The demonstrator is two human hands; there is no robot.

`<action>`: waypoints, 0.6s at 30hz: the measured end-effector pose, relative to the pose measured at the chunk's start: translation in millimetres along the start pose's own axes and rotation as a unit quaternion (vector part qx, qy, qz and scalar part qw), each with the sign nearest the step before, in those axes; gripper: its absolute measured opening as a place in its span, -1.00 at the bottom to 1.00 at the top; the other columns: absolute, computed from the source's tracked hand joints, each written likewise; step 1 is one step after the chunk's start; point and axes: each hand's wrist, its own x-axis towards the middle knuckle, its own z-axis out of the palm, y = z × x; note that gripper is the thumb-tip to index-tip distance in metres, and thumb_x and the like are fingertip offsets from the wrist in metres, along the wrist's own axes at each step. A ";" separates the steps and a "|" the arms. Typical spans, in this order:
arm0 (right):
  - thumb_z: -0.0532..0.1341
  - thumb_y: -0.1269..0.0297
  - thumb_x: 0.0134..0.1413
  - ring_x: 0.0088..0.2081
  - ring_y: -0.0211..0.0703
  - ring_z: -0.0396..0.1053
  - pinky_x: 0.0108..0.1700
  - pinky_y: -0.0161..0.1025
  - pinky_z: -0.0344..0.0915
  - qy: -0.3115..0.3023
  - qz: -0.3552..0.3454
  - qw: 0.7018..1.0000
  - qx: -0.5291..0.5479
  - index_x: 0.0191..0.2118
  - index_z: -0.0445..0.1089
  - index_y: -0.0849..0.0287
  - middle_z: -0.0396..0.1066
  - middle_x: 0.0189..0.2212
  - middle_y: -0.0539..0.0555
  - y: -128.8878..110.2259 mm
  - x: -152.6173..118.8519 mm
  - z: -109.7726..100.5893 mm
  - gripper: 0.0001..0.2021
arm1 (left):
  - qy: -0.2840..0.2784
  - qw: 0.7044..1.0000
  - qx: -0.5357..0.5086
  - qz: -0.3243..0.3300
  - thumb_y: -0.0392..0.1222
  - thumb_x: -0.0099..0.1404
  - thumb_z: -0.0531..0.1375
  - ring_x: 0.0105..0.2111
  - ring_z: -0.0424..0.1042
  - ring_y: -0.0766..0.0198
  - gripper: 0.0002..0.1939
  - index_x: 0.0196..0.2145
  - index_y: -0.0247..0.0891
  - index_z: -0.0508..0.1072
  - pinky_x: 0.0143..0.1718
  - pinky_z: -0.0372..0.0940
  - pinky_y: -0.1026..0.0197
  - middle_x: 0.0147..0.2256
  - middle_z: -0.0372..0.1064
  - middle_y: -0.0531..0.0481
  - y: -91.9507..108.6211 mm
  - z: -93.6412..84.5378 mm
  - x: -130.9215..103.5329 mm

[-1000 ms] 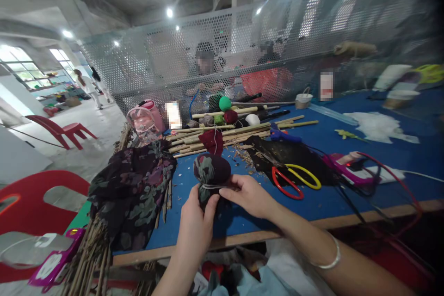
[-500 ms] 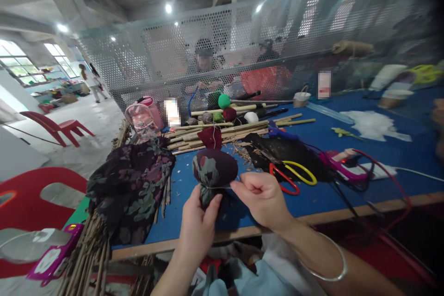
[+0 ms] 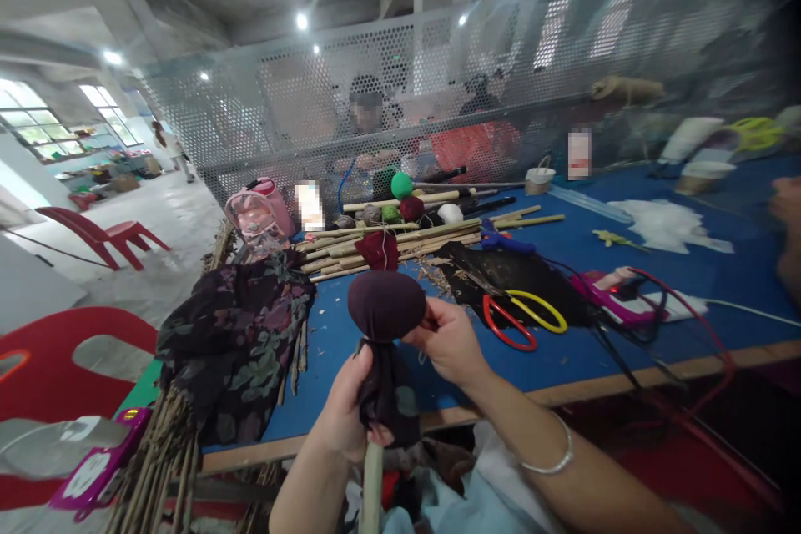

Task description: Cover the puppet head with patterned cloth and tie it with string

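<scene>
A dark purple cloth-wrapped ball (image 3: pixel 385 304) stands on a pale wooden stick (image 3: pixel 371 488). The loose dark patterned cloth (image 3: pixel 389 392) hangs in folds below it. My left hand (image 3: pixel 347 405) is closed around the cloth and stick just under the ball. My right hand (image 3: pixel 451 342) is pinched against the ball's lower right side, by the neck where a thin pale string (image 3: pixel 377 340) circles the cloth. Beneath the right fingers dangles a small loop of string; the fingertips are partly hidden behind the ball.
Scissors (image 3: pixel 510 321) with red and yellow handles lie on black cloth to the right. Behind are bamboo sticks (image 3: pixel 438 238) and several small balls. Floral dark cloth (image 3: pixel 231 342) covers the table's left side. A purple power strip (image 3: pixel 601 296) trails cables at right. A perforated metal screen (image 3: pixel 300 100) stands behind.
My right hand has moved in from the taut string to the ball's side. The ball has turned, showing plain purple instead of the floral patch, and the stick now shows below my left hand.
</scene>
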 end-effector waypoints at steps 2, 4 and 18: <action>0.45 0.18 -0.43 -0.57 -0.32 0.24 -0.54 -0.38 0.21 -0.028 0.025 0.998 0.041 -0.27 0.27 0.13 0.29 -0.59 -0.12 -3.2 4.3 0.8 -0.49 | -0.071 0.995 -0.041 -0.048 0.17 -0.11 0.33 -0.77 0.14 0.49 -0.53 -0.48 -0.32 0.40 -0.78 -0.03 0.46 -0.72 0.19 0.15 1.8 -5.0 6.8; 0.46 0.26 -0.43 -0.43 -0.23 0.39 -0.39 -0.33 0.35 -0.078 0.019 0.996 0.042 -0.03 0.22 0.10 0.42 -0.42 -0.03 -8.8 7.6 -1.0 -0.29 | -0.161 0.980 -0.070 -0.093 0.19 -0.07 0.29 -0.80 0.09 0.48 -0.55 -0.55 -0.31 0.39 -0.80 -0.06 0.44 -0.77 0.11 0.17 0.7 -10.3 14.6; 0.33 0.10 -0.16 -0.42 -0.12 0.42 -0.36 -0.27 0.33 -0.021 -0.066 0.950 -0.304 0.01 0.33 0.16 0.49 -0.40 0.06 -7.0 6.1 -12.4 -0.45 | 0.236 0.825 0.355 0.371 0.11 0.19 0.13 0.21 0.03 0.12 -0.23 0.25 -0.18 -0.06 0.18 -0.06 0.11 0.24 0.00 -0.13 42.0 11.6 16.6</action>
